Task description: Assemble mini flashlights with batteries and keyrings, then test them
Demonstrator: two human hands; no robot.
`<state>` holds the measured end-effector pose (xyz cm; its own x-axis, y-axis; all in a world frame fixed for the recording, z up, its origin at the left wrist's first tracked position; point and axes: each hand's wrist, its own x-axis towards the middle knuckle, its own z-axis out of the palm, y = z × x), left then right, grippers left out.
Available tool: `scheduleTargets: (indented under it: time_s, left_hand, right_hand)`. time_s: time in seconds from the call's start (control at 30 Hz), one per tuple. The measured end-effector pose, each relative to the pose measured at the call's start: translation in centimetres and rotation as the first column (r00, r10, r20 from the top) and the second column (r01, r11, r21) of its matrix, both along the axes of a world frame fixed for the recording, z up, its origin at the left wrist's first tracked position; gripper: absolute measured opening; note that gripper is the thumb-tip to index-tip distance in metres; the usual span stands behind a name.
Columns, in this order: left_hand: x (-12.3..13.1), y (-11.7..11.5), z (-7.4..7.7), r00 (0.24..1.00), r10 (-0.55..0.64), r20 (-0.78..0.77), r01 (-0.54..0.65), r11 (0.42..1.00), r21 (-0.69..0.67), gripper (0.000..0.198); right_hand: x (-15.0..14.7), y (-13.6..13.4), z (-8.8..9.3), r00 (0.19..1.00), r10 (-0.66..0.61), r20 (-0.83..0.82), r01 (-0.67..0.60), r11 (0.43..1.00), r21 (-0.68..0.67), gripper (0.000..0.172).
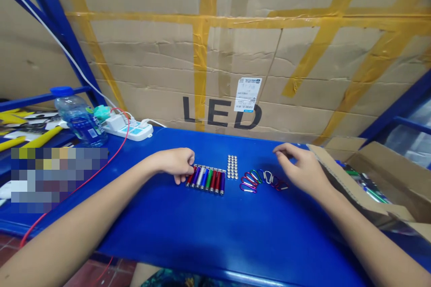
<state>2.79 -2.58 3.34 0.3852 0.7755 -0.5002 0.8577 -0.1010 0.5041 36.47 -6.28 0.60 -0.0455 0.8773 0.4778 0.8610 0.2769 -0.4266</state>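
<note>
A row of small coloured metal tubes, shaped like mini flashlights with silvery ends, lies side by side on the blue table. At the row's left end is my left hand, its fingers curled against the top of the leftmost red tube; what is between the fingertips is hidden. Right of the tubes, silvery button cells lie in neat columns. Coloured carabiners form an arc farther right. My right hand hovers by the arc's right end, fingers loosely bent, a gap beside the thumb, nothing visible in it.
An open cardboard box with more coloured tubes stands at the right. A large taped carton walls off the back. At the left are a water bottle, a white power strip and a red cable crossing the table.
</note>
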Motion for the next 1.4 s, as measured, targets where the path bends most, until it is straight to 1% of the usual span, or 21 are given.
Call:
scheduleTargets:
  time_s: [0.17, 0.3, 0.37, 0.43, 0.47, 0.5, 0.53, 0.57, 0.6, 0.63, 0.7, 0.77, 0.87, 0.93, 1.0, 1.2, 1.23, 1.3, 1.37, 1.4]
  left_hand:
    - [-0.1, 0.1, -0.2, 1.000, 0.023, 0.002, -0.023, 1.000, 0.010, 0.012]
    - [-0.4, 0.4, -0.3, 0.999, 0.043, -0.008, -0.043, 0.999, 0.020, 0.012]
    - [-0.4, 0.7, -0.4, 0.997, 0.064, -0.034, -0.062, 0.996, 0.062, 0.011]
    - [-0.3, 1.0, -0.5, 0.991, 0.111, -0.080, -0.095, 0.980, 0.177, 0.010]
    - [-0.2, 1.3, -0.7, 0.984, 0.144, -0.105, -0.111, 0.956, 0.273, 0.010]
    - [-0.2, 1.6, -0.9, 0.973, 0.188, -0.131, -0.126, 0.916, 0.382, 0.011]
    - [-0.2, 1.9, -1.2, 0.964, 0.221, -0.145, -0.123, 0.860, 0.495, 0.014]
    - [-0.3, 2.3, -1.6, 0.958, 0.241, -0.153, -0.110, 0.806, 0.581, 0.017]
    - [-0.4, 2.6, -2.0, 0.954, 0.257, -0.155, -0.105, 0.770, 0.629, 0.020]
    - [-0.5, 2.9, -2.4, 0.948, 0.273, -0.161, -0.104, 0.749, 0.654, 0.022]
    - [-0.8, 3.4, -3.3, 0.946, 0.272, -0.176, -0.090, 0.743, 0.664, 0.025]
    - [-1.0, 3.7, -3.9, 0.944, 0.263, -0.198, -0.073, 0.754, 0.653, 0.027]
    - [-1.2, 3.9, -4.3, 0.938, 0.265, -0.222, -0.059, 0.757, 0.651, 0.026]
    - [-1.1, 3.9, -4.4, 0.941, 0.265, -0.210, -0.069, 0.758, 0.649, 0.025]
    - [-1.0, 3.9, -4.3, 0.946, 0.265, -0.188, -0.086, 0.761, 0.643, 0.023]
    - [-0.8, 3.6, -4.0, 0.948, 0.288, -0.133, -0.159, 0.793, 0.588, 0.026]
    - [-0.8, 3.5, -3.9, 0.950, 0.288, -0.125, -0.167, 0.800, 0.576, 0.027]
    - [-0.9, 3.3, -3.7, 0.953, 0.285, -0.107, -0.179, 0.809, 0.560, 0.028]
    - [-1.0, 3.2, -3.6, 0.954, 0.284, -0.095, -0.187, 0.812, 0.553, 0.028]
    - [-1.1, 3.2, -3.6, 0.955, 0.281, -0.096, -0.184, 0.813, 0.552, 0.028]
  right_hand:
    - [0.1, 0.4, -0.2, 1.000, -0.007, -0.005, 0.007, 0.999, -0.031, 0.016]
    - [0.3, 0.5, -0.5, 1.000, 0.025, -0.004, -0.025, 0.999, -0.028, 0.015]
    - [0.5, 0.6, -0.7, 0.999, 0.051, -0.004, -0.051, 0.999, -0.003, 0.014]
    - [0.7, 0.8, -0.9, 0.998, 0.067, -0.002, -0.067, 0.997, 0.026, 0.014]
    - [0.9, 0.9, -1.0, 0.998, 0.069, 0.002, -0.069, 0.997, 0.038, 0.014]
    - [1.0, 1.0, -1.1, 0.998, 0.068, 0.007, -0.068, 0.997, 0.047, 0.015]
    - [1.2, 1.1, -1.3, 0.998, 0.063, 0.011, -0.064, 0.997, 0.053, 0.015]
    - [1.3, 1.3, -1.4, 0.998, 0.057, 0.011, -0.057, 0.997, 0.052, 0.015]
    - [1.4, 1.4, -1.5, 0.999, 0.049, 0.007, -0.049, 0.998, 0.046, 0.015]
    - [1.6, 1.6, -1.7, 0.999, 0.041, 0.001, -0.041, 0.999, 0.034, 0.016]
    - [1.8, 1.8, -2.0, 1.000, 0.023, -0.005, -0.023, 1.000, 0.014, 0.016]
    - [1.9, 2.0, -2.3, 1.000, 0.015, -0.004, -0.014, 1.000, 0.013, 0.017]
    - [1.9, 2.1, -2.7, 1.000, -0.005, 0.007, 0.005, 1.000, 0.012, 0.018]
    - [1.8, 2.1, -2.7, 1.000, 0.001, 0.011, -0.002, 1.000, 0.011, 0.019]
    - [1.4, 2.3, -2.5, 1.000, 0.007, 0.001, -0.007, 1.000, -0.003, 0.020]
    - [0.0, 4.2, -0.6, 0.999, -0.014, -0.042, 0.011, 0.998, -0.068, 0.018]
    - [-0.2, 4.5, -0.5, 0.998, -0.026, -0.058, 0.023, 0.998, -0.050, 0.018]
    - [-0.4, 4.8, -0.9, 0.993, -0.052, -0.105, 0.056, 0.998, 0.033, 0.019]
    - [-0.3, 4.5, -1.6, 0.995, -0.010, -0.102, 0.022, 0.993, 0.116, 0.019]
    - [-0.2, 4.2, -1.9, 0.996, 0.021, -0.088, -0.010, 0.992, 0.129, 0.019]
